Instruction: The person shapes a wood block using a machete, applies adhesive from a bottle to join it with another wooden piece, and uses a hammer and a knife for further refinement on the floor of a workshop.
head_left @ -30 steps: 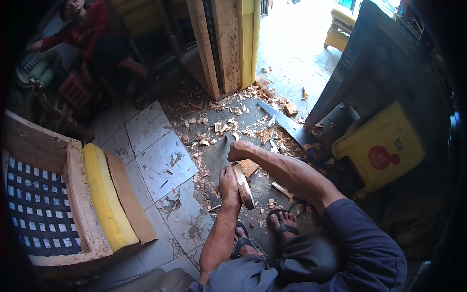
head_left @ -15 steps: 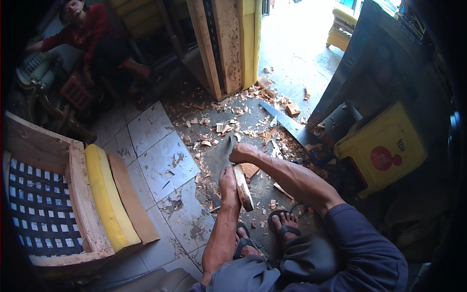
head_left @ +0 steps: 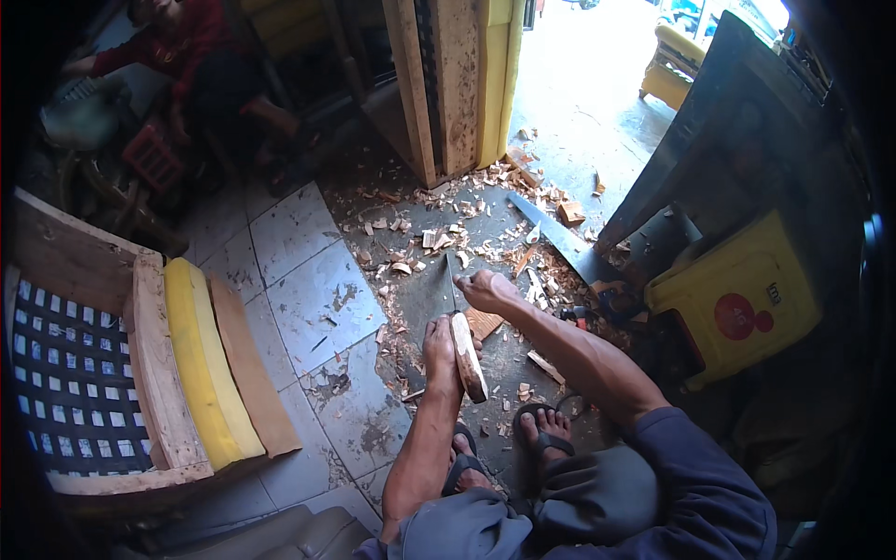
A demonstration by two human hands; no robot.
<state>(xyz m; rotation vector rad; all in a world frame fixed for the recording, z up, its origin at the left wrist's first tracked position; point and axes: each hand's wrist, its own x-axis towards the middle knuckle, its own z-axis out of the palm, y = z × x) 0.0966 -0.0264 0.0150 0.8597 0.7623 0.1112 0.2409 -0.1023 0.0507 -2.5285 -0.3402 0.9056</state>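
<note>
My left hand (head_left: 440, 351) is closed around a pale, curved piece of wood (head_left: 469, 362), held slanting above the floor in front of my feet. Just beyond it, my right hand (head_left: 489, 291) is closed on a tool whose handle is hidden in the fist. A thin grey metal blade (head_left: 452, 278) shows beside that fist, near the wood's far end; its exact kind is unclear. Below the hands, a brownish wooden block (head_left: 483, 323) is partly covered by the piece I hold.
Wood chips (head_left: 439, 238) litter the floor around a handsaw (head_left: 558, 243). To the right lies a yellow plastic container (head_left: 737, 299). A webbed wooden frame (head_left: 145, 364) with yellow foam (head_left: 210, 373) stands left. A person in red (head_left: 191, 51) sits at the far left.
My right hand has moved a little away from the wood and to the right, baring more of the blade. My left hand keeps its grip on the wood. The view has shifted slightly.
</note>
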